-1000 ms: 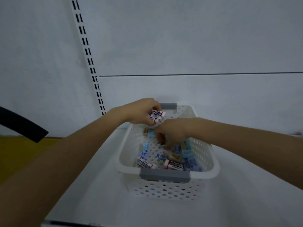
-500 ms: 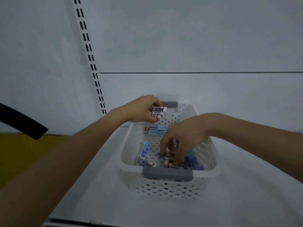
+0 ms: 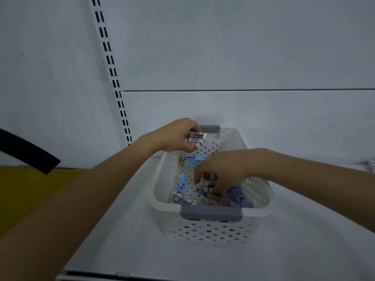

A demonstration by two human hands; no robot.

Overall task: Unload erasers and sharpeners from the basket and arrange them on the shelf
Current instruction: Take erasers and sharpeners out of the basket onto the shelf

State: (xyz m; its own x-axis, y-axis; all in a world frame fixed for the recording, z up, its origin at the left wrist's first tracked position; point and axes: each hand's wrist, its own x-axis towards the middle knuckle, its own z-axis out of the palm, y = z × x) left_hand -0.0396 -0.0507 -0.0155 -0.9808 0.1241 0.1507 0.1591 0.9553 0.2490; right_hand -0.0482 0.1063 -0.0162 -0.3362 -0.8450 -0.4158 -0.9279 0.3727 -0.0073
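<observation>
While the left hand (image 3: 178, 136) grips a small stack of erasers (image 3: 195, 138) above the 11 o'clock corner of the basket (image 3: 154, 199), the right hand (image 3: 221, 171) reaches inside, fingers pinching another eraser (image 3: 210, 186) among blue and purple sharpeners (image 3: 190, 162). Its forearm hides some of the contents. The basket sits on a white shelf (image 3: 121, 230). A slotted rail (image 3: 113, 78) climbs the wall at 11 o'clock, and a black bar (image 3: 30, 153) juts in at 9. The eraser labels are too blurred to read.
</observation>
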